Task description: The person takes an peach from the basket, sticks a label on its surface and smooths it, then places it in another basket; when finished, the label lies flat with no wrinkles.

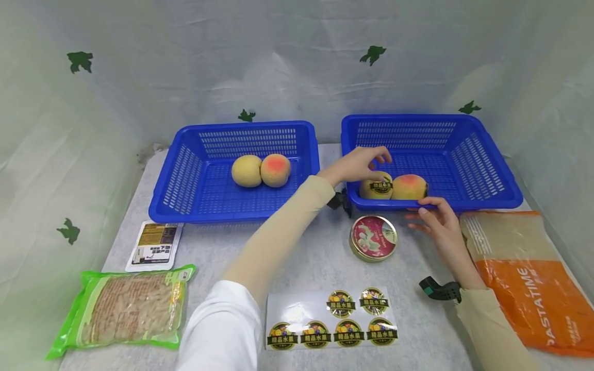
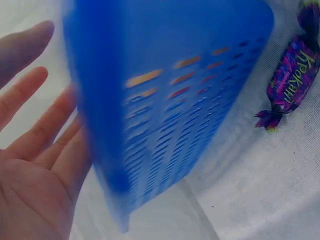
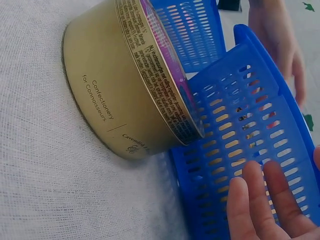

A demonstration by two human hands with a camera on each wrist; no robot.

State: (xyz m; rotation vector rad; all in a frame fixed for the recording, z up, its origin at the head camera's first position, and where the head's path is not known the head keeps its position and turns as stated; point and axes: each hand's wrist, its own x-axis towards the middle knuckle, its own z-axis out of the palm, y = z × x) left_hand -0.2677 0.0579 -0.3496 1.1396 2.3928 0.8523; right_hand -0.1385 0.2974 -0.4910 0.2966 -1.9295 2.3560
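My left hand [image 1: 356, 164] reaches over the front left of the right blue basket [image 1: 480, 159], fingers loosely bent, nothing held. Just under its fingertips lies a yellow peach [image 1: 367, 191] bearing a black-and-gold round sticker [image 1: 381, 188]. Beside that one is a blushed peach [image 1: 408, 185] with a dark patch at its right edge. My right hand [image 1: 441, 226] is at the basket's front rim, its fingers [image 3: 255, 200] extended near the slotted outer wall. In the left wrist view, the left palm and spread fingers [image 2: 37, 140] appear beside the basket wall.
Two more peaches sit in the left blue basket [image 1: 213, 193]. A round gold tin [image 1: 373, 238] stands before the right basket. Nearer are a sticker sheet [image 1: 297, 309], a green-edged bag [image 1: 127, 309], a white pouch [image 1: 155, 245] and an orange pasta bag [image 1: 533, 288]. A purple wrapped candy [image 2: 292, 75] lies beside the basket.
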